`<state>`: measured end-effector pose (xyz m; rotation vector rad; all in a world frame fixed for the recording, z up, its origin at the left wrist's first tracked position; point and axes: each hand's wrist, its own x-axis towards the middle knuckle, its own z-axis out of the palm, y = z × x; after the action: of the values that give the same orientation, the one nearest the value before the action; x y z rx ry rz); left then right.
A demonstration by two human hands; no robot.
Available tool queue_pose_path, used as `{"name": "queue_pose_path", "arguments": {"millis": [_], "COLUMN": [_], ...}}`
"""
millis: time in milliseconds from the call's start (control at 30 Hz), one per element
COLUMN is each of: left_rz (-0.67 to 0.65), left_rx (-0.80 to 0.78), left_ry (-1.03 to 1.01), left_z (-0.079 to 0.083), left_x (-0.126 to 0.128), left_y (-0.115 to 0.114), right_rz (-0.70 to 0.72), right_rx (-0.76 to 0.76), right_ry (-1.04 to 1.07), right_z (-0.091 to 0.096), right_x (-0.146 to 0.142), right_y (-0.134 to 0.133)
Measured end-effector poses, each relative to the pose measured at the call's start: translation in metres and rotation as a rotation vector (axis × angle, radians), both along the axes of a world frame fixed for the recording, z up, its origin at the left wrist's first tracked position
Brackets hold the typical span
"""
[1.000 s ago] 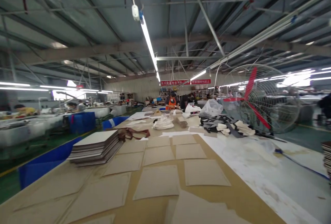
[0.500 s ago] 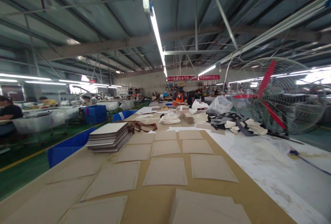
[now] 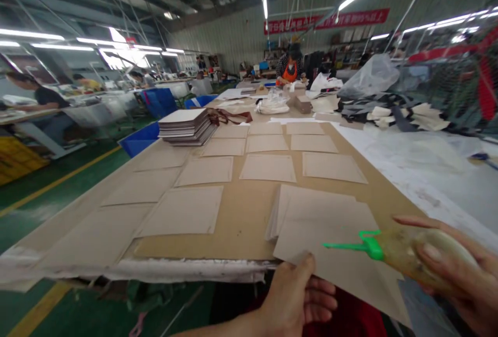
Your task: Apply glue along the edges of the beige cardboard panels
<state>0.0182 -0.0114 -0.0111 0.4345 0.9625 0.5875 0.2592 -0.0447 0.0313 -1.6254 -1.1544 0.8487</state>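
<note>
At the table's near edge, my left hand (image 3: 290, 295) pinches the front edge of a grey-beige cardboard sheet (image 3: 336, 267), thumb on top and fingers beneath. This sheet juts past the edge and lies against a small fanned pile of like sheets (image 3: 322, 207). My right hand (image 3: 462, 269) is wrapped round a squeeze glue bottle (image 3: 400, 254), tipped on its side. Its thin green nozzle (image 3: 371, 247) points left above the sheet; whether the tip touches cannot be made out. Rows of separate cardboard sheets (image 3: 267, 167) lie flat on the brown table top (image 3: 241, 223).
A tall stack of boards (image 3: 187, 126) stands at the table's left, beside brown straps (image 3: 229, 116). Fabric scraps (image 3: 392, 111) and a clear plastic bag (image 3: 369, 77) lie back right, near a large red-bladed fan (image 3: 484, 82). A co-worker in an orange apron (image 3: 290, 71) is at the far end.
My view has tipped downward, bringing the table's near edge into sight. Both hands have come into view, the left on a cardboard sheet and the right with the glue bottle.
</note>
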Motion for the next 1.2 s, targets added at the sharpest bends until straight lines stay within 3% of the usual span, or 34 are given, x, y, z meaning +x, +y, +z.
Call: {"name": "queue_pose_path", "arguments": {"millis": [67, 233, 400, 800, 1000, 1200], "left_rz": [0.042, 0.090, 0.156, 0.210, 0.239, 0.181], "left_rx": [0.015, 0.090, 0.090, 0.072, 0.086, 0.037], "left_ry": [-0.043, -0.050, -0.027, -0.031, -0.034, 0.008], "left_z": [0.000, -0.001, 0.002, 0.002, 0.006, -0.013], "left_x": [0.006, 0.016, 0.021, 0.027, 0.032, 0.032], "left_y": [0.000, 0.000, 0.003, 0.005, 0.006, 0.009], "right_rz": [0.063, 0.226, 0.359, 0.514, 0.611, 0.637], "right_rx": [-0.019, 0.155, 0.299, 0.369, 0.310, 0.249], "right_ry": [0.032, -0.417, -0.609, -0.741, -0.700, -0.627], "right_z": [0.008, 0.022, 0.027, 0.038, 0.045, 0.053], "right_x": [-0.014, -0.048, -0.068, -0.078, -0.080, -0.086], "right_y": [0.013, 0.040, 0.055, 0.066, 0.066, 0.069]}}
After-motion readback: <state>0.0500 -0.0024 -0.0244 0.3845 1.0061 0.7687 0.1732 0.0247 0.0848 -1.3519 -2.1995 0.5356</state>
